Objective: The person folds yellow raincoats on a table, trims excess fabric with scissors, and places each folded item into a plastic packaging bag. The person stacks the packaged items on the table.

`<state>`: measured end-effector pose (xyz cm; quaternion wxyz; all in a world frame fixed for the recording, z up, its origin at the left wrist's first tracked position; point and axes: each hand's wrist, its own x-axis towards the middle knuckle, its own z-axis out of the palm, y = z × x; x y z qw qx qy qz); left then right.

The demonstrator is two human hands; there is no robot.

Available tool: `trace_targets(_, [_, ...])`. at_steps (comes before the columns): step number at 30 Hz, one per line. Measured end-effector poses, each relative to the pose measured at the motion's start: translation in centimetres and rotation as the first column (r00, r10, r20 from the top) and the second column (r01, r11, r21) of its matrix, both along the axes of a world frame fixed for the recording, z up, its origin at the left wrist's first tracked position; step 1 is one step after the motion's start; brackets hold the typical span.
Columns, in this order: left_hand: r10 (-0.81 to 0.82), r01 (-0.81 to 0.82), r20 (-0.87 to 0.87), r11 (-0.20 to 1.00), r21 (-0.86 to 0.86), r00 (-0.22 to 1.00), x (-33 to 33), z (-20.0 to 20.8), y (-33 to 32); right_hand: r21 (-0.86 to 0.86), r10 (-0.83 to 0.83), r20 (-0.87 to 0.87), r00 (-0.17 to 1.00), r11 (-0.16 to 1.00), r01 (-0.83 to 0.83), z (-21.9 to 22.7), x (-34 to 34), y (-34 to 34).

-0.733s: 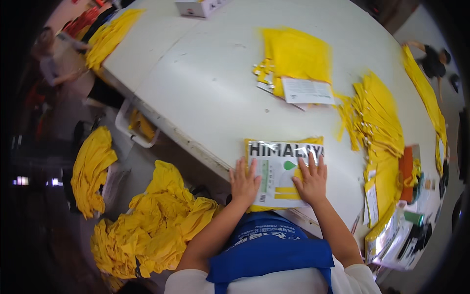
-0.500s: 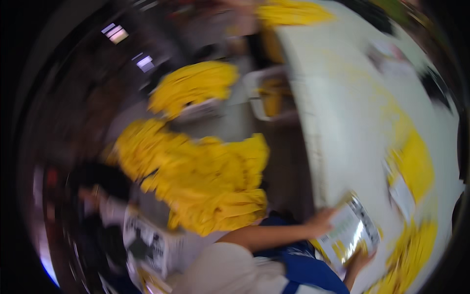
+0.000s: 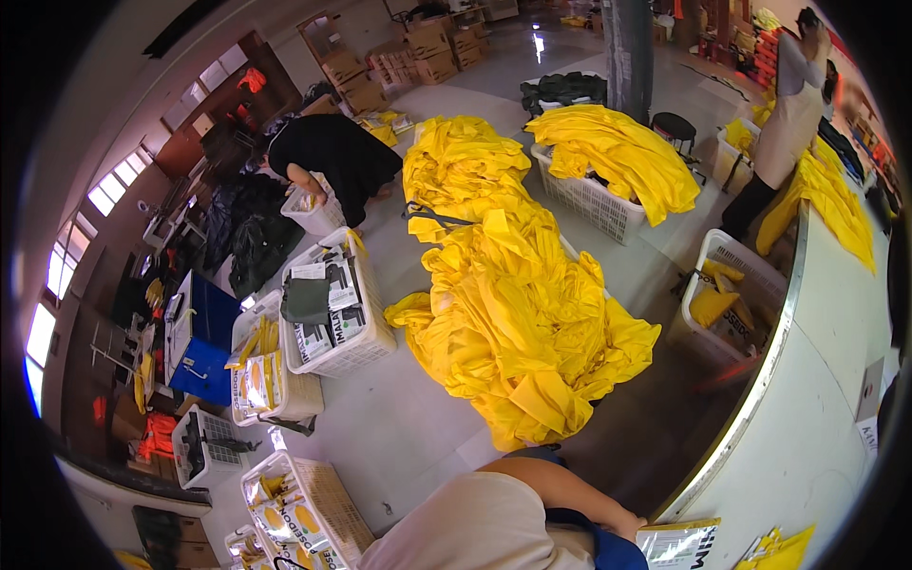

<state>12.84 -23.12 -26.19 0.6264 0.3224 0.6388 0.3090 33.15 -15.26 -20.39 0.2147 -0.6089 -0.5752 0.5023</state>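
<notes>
At the lower right, my left hand (image 3: pixel 626 522) grips the left edge of a flat plastic package (image 3: pixel 676 545) with a yellow border and dark print. Its fingers are partly hidden at the package's edge. The package is by the pale worktable (image 3: pixel 807 427), and its lower part is cut off by the picture's edge. Beside it on the table lies a yellow folded item (image 3: pixel 779 549). My right hand is out of view.
A large heap of yellow garments (image 3: pixel 513 323) lies left of the table. More fill a white basket (image 3: pixel 594 199). Baskets of packages (image 3: pixel 328 304) stand along the left. One person (image 3: pixel 332 157) bends over a basket; another (image 3: pixel 793 114) stands at the table's far end.
My view has swung up and left, so more of the room shows. The package and my left hand sit lower in the picture. My right hand has gone out of view.
</notes>
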Motion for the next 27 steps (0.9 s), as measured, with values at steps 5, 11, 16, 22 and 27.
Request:
trace_targets(5, [0.001,-0.001,0.052,1.000,0.001,0.999,-0.3,-4.1,1.2,-0.061,-0.055,-0.102,0.993,0.997,0.049,0.5,0.1,-0.2])
trace_targets(11, [0.113,-0.080,0.497,0.993,-0.085,0.860,-4.5,3.7,-0.3,-0.259,-0.341,-0.440,0.831,0.934,0.246,0.3,7.3,-1.9])
trace_targets(16, [0.135,-0.011,0.599,0.979,-0.206,0.790,-6.2,5.8,1.8,-0.585,-0.604,-0.577,0.550,0.775,0.238,0.0,7.8,-4.0])
trace_targets(22, [-0.138,0.216,0.497,0.971,-0.104,0.857,-3.9,4.6,5.1,-0.440,-0.610,-0.598,0.519,0.792,0.424,1.9,9.5,-6.0])
trace_targets(27, [-0.647,0.625,0.004,0.738,0.256,0.763,-0.6,9.3,11.7,-0.264,-0.679,-0.475,0.559,0.716,0.646,-3.4,16.9,-4.4])
